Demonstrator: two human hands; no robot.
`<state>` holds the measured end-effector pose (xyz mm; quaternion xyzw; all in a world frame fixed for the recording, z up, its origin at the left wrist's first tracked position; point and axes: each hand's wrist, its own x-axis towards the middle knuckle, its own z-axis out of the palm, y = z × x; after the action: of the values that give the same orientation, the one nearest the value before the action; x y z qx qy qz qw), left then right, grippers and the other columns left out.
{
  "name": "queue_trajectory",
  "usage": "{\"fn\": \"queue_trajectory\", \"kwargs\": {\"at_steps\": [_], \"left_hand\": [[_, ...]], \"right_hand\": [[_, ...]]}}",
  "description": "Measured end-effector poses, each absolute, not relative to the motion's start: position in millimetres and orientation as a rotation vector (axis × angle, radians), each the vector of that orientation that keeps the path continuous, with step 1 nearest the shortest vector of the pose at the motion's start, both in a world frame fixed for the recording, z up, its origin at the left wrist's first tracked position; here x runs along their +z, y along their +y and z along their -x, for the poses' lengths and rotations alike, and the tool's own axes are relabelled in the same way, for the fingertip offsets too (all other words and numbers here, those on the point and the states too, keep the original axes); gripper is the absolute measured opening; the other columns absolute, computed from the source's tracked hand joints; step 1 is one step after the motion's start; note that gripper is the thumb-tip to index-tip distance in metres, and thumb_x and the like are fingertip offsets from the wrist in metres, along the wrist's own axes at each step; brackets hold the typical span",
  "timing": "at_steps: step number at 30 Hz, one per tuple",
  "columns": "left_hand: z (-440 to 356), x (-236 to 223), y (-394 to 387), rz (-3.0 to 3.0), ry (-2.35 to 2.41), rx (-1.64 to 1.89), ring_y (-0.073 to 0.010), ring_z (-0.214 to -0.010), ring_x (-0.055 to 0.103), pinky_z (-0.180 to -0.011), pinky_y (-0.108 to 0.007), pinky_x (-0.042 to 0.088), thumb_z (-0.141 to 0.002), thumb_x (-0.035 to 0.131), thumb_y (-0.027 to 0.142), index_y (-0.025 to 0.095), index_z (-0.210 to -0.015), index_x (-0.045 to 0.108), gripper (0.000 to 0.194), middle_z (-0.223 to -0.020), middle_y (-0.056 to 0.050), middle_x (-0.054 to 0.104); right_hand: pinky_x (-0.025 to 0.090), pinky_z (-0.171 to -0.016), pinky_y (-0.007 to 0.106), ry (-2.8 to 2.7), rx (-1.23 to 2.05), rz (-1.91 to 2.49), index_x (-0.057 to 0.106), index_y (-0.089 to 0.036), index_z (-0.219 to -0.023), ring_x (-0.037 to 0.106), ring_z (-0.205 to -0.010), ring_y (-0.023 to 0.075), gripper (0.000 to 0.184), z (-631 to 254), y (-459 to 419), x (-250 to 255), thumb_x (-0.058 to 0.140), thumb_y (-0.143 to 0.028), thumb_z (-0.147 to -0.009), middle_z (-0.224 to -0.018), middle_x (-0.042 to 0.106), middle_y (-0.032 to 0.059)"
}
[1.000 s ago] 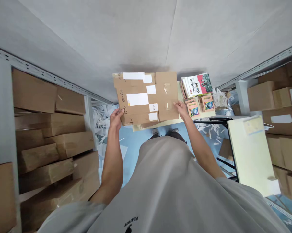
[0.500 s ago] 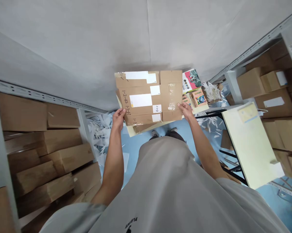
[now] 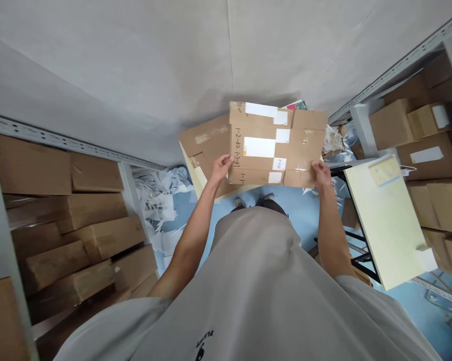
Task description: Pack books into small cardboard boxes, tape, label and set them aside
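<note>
A flattened cardboard box with white labels, clear tape and handwritten numbers is held up between my two hands. My left hand pinches its left edge near the lower corner. At the right edge, my right hand grips the cardboard between thumb and fingers. Behind and to the left, a second flat piece of cardboard lies on a pale yellow tabletop. The held sheet hides most of that tabletop. Above its top edge, only a corner of a pink and green printed item shows.
Shelves of brown boxes stand at left and right. White paper scraps litter the blue floor. A pale folding table with black legs is at my right. The grey wall rises just beyond the tabletop.
Both hands have carried the flattened box to the right. This uncovers the second cardboard piece on the left and covers most of the printed items on the right.
</note>
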<state>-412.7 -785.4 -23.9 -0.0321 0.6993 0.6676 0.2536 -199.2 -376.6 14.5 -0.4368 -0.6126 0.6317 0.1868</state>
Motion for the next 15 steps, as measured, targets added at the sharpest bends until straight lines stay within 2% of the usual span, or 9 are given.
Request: {"fn": "queue_trajectory", "kwargs": {"at_steps": [2, 4, 5, 7, 10, 13, 15], "left_hand": [[407, -27, -780, 0.037, 1.939, 1.735, -0.0341, -0.126, 0.082, -0.116, -0.049, 0.064, -0.097, 0.091, 0.065, 0.018, -0.122, 0.086, 0.054, -0.123, -0.015, 0.089], [404, -31, -793, 0.148, 2.185, 1.54, -0.0365, -0.141, 0.077, -0.127, -0.05, 0.058, -0.102, 0.089, 0.054, 0.017, -0.131, 0.084, 0.047, -0.139, -0.018, 0.086], [403, -33, -805, 0.265, 2.338, 1.39, -0.0376, -0.151, 0.073, -0.133, -0.05, 0.054, -0.102, 0.09, 0.048, 0.016, -0.139, 0.081, 0.049, -0.15, -0.02, 0.082], [400, -40, -831, 0.523, 2.53, 1.078, -0.0416, -0.166, 0.061, -0.14, -0.051, 0.046, -0.098, 0.094, 0.039, 0.009, -0.154, 0.07, 0.068, -0.168, -0.029, 0.069], [386, -52, -862, 0.734, 2.494, 0.898, -0.0491, -0.167, 0.058, -0.138, -0.057, 0.047, -0.093, 0.097, 0.036, 0.001, -0.158, 0.06, 0.083, -0.169, -0.041, 0.06], [370, -64, -876, 0.805, 2.417, 0.894, -0.0477, -0.162, 0.063, -0.134, -0.058, 0.051, -0.092, 0.096, 0.035, 0.008, -0.154, 0.062, 0.076, -0.166, -0.037, 0.065], [361, -71, -884, 0.834, 2.384, 0.913, -0.0465, -0.162, 0.064, -0.135, -0.059, 0.05, -0.089, 0.097, 0.037, 0.013, -0.151, 0.063, 0.074, -0.164, -0.034, 0.068]], "right_hand": [[0.064, -0.116, 0.042, -1.715, 1.763, 1.213, 0.071, -0.028, -0.087, 0.083, -0.107, 0.0229, 0.043, 177, -353, 22, 0.102, -0.051, -0.069, -0.1, 0.088, 0.0], [0.063, -0.117, 0.041, -1.706, 1.76, 1.192, 0.073, -0.028, -0.089, 0.084, -0.11, 0.0227, 0.039, 155, -333, 31, 0.102, -0.046, -0.072, -0.106, 0.088, 0.0018], [0.064, -0.117, 0.041, -1.7, 1.754, 1.19, 0.073, -0.028, -0.09, 0.084, -0.11, 0.0226, 0.037, 145, -325, 35, 0.102, -0.043, -0.073, -0.107, 0.088, 0.0025], [0.065, -0.114, 0.04, -1.669, 1.736, 1.203, 0.073, -0.028, -0.09, 0.084, -0.108, 0.0219, 0.034, 132, -316, 44, 0.102, -0.039, -0.076, -0.104, 0.087, 0.002], [0.067, -0.109, 0.037, -1.547, 1.743, 1.245, 0.073, -0.028, -0.086, 0.082, -0.099, 0.0184, 0.03, 133, -329, 51, 0.101, -0.032, -0.076, -0.095, 0.085, -0.0027], [0.068, -0.108, 0.033, -1.42, 1.881, 1.286, 0.071, -0.029, -0.083, 0.081, -0.092, 0.0154, 0.029, 161, -384, 45, 0.099, -0.028, -0.075, -0.091, 0.085, -0.0065], [0.07, -0.104, 0.034, -1.448, 1.998, 1.296, 0.072, -0.028, -0.082, 0.082, -0.091, 0.0175, 0.029, 188, -440, 32, 0.1, -0.024, -0.073, -0.089, 0.085, -0.0046]]}}
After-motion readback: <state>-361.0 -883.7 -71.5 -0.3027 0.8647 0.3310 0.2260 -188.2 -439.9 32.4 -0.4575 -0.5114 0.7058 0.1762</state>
